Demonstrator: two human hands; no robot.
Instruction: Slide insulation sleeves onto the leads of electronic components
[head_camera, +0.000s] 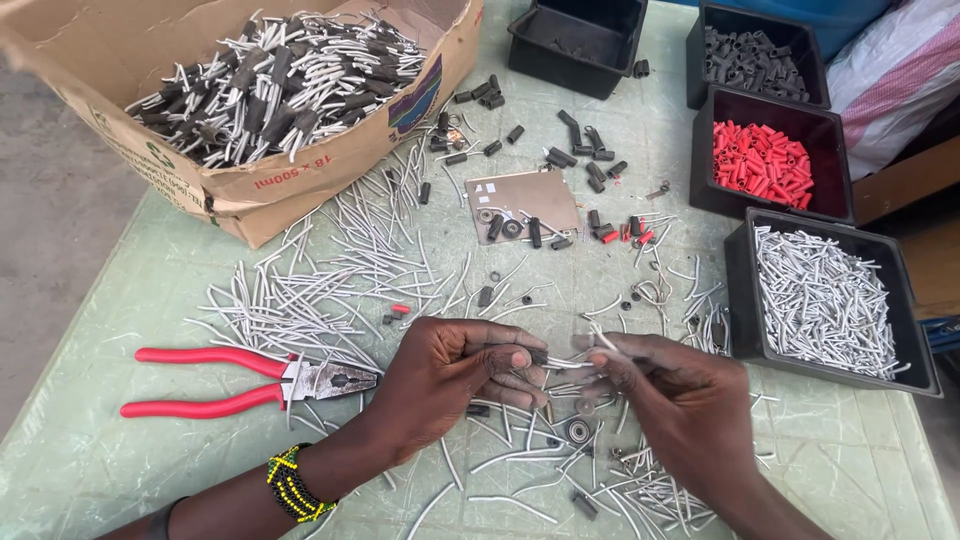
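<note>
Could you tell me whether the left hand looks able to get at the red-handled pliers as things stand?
Probably yes: the red-handled pliers lie uncovered on the table just beside the left hand, with only loose wire pieces around them. That hand would first have to let go of the thin wire piece it pinches.

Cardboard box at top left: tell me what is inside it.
The cardboard box is heaped with pale wire pieces fitted with black sleeves. The pile hides the bottom and anything lying beneath it.

Open brown cardboard box (red, purple print), table's far left
</note>
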